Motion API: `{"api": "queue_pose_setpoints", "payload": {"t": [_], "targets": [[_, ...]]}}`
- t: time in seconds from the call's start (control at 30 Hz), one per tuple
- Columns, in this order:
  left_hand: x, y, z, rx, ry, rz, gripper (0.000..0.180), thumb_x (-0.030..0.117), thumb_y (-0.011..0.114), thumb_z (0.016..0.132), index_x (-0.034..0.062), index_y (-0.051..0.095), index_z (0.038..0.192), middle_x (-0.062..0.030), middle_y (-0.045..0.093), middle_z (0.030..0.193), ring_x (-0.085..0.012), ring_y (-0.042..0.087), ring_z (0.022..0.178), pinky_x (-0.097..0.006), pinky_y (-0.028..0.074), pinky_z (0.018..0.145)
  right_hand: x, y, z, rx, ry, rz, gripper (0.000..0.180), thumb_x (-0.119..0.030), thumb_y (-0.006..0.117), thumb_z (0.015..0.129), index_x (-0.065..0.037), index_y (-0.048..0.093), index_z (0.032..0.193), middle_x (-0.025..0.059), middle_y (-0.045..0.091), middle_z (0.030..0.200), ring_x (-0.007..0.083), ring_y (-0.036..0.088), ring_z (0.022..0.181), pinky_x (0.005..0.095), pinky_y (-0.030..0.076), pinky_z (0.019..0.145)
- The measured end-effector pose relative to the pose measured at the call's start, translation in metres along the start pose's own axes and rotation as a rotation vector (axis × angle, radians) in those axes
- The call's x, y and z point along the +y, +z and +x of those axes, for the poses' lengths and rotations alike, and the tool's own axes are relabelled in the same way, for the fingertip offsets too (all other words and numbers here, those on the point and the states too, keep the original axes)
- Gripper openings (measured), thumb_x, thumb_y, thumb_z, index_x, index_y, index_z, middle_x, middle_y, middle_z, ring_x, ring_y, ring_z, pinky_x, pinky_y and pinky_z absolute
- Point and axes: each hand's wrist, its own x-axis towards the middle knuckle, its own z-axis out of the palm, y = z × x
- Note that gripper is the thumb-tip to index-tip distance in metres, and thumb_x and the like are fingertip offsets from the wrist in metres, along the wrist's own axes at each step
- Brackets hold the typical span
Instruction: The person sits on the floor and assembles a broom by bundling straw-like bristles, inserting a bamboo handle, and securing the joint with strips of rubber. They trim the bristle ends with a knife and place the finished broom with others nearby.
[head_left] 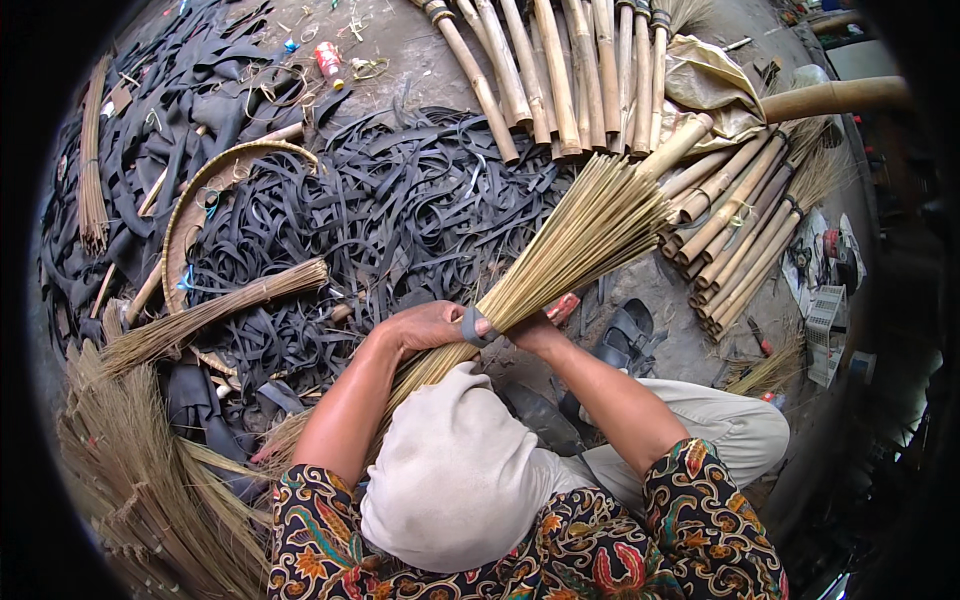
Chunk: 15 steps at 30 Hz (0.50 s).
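Note:
A bundle of thin, stiff broom sticks (575,245) lies slanted across my lap, its sticks fanning out toward the upper right. A dark rubber strip (476,325) goes round its narrow part. My left hand (432,325) is closed round the bundle at this strip, with a fingertip showing beside the rubber. From the right, my right hand (535,332) grips the bundle's underside; most of its fingers are hidden behind the sticks. The finer, brushy end of the bundle runs down under my left forearm. Just beyond my right hand lies a red object (563,308), partly hidden.
Tangled black rubber strips (400,200) cover the floor ahead, with a round basket rim (180,200) among them. Brooms with bamboo handles (560,80) lie at the back, and more (735,235) at right. Loose broom bundles (150,480) lie left. A sandal (628,332) sits near my right arm.

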Motion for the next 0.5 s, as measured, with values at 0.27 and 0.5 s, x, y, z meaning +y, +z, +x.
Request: {"api": "queue_pose_setpoints", "payload": {"t": [0.27, 0.5], "targets": [[-0.020, -0.001, 0.033, 0.307, 0.133, 0.299, 0.074, 0.063, 0.084, 0.085, 0.0002, 0.071, 0.122, -0.0182, 0.077, 0.108, -0.0298, 0.074, 0.098, -0.043, 0.057, 0.089, -0.064, -0.116, 0.014, -0.683, 0.286, -0.332, 0.038, -0.029, 0.062, 0.104, -0.004, 0.069, 0.131, 0.0240, 0.071, 0.132, 0.0446, 0.066, 0.124, 0.0532, 0.052, 0.106], [-0.040, 0.018, 0.052, 0.524, 0.070, 0.699, 0.077, 0.060, 0.076, 0.087, -0.0014, 0.065, 0.133, -0.0305, 0.074, 0.120, -0.0467, 0.071, 0.114, -0.054, 0.056, 0.099, -0.102, -0.122, 0.049, -0.156, -0.305, -0.432, 0.027, -0.027, 0.064, 0.101, -0.018, 0.078, 0.121, 0.0127, 0.046, 0.166, 0.0393, 0.042, 0.152, 0.0549, 0.043, 0.117]]}}
